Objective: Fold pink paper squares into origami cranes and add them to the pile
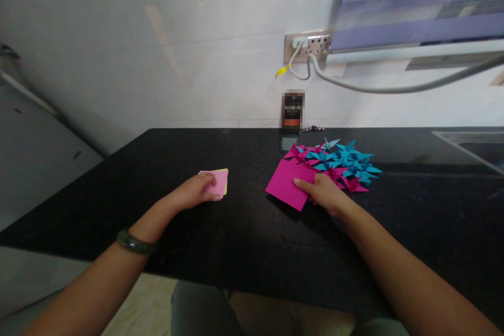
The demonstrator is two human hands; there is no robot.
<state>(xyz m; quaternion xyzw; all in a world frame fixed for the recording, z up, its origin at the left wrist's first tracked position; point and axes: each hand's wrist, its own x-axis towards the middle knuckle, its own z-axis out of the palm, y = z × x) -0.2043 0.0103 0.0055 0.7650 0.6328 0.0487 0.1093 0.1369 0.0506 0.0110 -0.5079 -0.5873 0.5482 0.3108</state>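
Observation:
Between the thumb and fingers of my right hand [325,192] is a magenta square of paper [286,185], flat and unfolded, tilted above the dark counter. Just behind that hand lies a heap of folded paper cranes [346,160], blue and magenta with one paler. My left hand [199,190] rests on a small stack of paper squares [221,181], pink on top with a yellow edge showing beneath. Its thumb and fingers close around the stack's left side, and the fingertips touch the paper.
The black countertop [244,252] runs back to a pale wall. Against the wall stands a blurred, dark upright object [293,110], with a beaded strand [314,128] beside it. A socket panel [307,46] with cables is above. The counter's front edge is near my legs.

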